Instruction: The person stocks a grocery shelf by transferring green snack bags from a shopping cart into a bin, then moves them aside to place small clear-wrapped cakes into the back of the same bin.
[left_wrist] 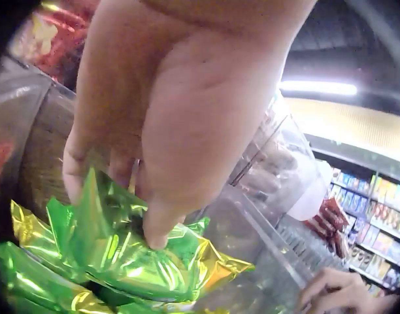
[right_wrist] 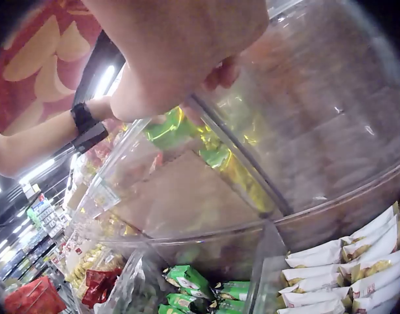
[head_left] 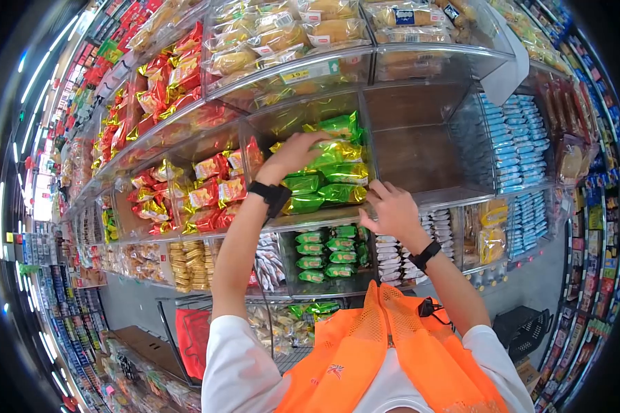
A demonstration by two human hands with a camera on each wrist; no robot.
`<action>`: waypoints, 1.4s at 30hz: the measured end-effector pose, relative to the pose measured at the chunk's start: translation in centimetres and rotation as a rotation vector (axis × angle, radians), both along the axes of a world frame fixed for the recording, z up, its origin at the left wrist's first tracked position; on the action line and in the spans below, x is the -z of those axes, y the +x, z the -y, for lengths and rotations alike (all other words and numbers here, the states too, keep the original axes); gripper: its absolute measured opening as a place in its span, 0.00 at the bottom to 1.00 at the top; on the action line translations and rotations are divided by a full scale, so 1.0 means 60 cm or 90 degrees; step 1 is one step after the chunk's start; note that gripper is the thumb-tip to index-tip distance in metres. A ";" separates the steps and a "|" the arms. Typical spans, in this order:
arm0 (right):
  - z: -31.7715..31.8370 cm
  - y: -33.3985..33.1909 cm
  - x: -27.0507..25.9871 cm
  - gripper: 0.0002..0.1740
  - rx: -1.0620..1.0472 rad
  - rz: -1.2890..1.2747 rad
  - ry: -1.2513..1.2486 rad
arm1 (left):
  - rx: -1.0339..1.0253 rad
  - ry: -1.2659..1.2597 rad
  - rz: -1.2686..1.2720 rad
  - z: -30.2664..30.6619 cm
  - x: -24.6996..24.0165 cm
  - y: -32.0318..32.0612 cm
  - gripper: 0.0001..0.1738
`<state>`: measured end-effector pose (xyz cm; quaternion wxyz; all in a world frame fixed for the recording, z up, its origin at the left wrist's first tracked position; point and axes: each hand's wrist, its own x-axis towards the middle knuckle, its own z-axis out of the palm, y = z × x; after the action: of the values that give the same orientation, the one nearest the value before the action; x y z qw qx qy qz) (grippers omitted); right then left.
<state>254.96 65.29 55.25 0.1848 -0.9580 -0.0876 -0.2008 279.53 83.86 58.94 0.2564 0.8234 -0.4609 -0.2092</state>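
Observation:
Shiny green-and-gold packets lie stacked in a clear bin. At the back of that stack, my left hand reaches down from above. In the left wrist view, the thumb and fingers of my left hand pinch a green packet. My right hand grips the bin's front edge beside the divider, thumb outside and fingers over the top. The right wrist view shows my right hand over the clear divider, its fingers partly hidden.
Red packets fill bins to the left. A brown-bottomed bin stands to the right, then blue packets. Bagged bread lies above; small green packs and white packs sit below. A black basket is at lower right.

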 end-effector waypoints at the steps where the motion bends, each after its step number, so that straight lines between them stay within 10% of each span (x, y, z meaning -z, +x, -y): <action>1: 0.001 0.000 0.000 0.20 -0.001 0.004 -0.001 | -0.004 -0.017 0.027 0.015 0.011 -0.011 0.25; 15: -0.012 0.034 -0.070 0.14 0.040 0.014 -0.060 | -0.048 -0.125 0.152 0.043 0.097 -0.022 0.21; 23: -0.014 0.280 -0.005 0.33 -0.106 -0.221 -0.361 | -0.360 -0.124 0.177 -0.014 0.082 -0.058 0.13; 29: -0.024 0.329 -0.008 0.19 -0.143 -0.222 -0.414 | -0.073 0.304 0.291 -0.032 0.083 -0.136 0.46; 32: -0.017 0.337 -0.014 0.19 -0.140 -0.243 -0.418 | -0.052 0.404 0.088 -0.008 0.073 -0.111 0.59; 42: -0.017 0.372 -0.030 0.20 -0.176 -0.374 -0.374 | 0.061 0.364 0.179 -0.011 0.142 -0.119 0.34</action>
<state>277.27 66.33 57.03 -0.0535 -0.9656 -0.2119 0.1407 272.42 84.52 50.42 -0.0615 0.8601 -0.4529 -0.2264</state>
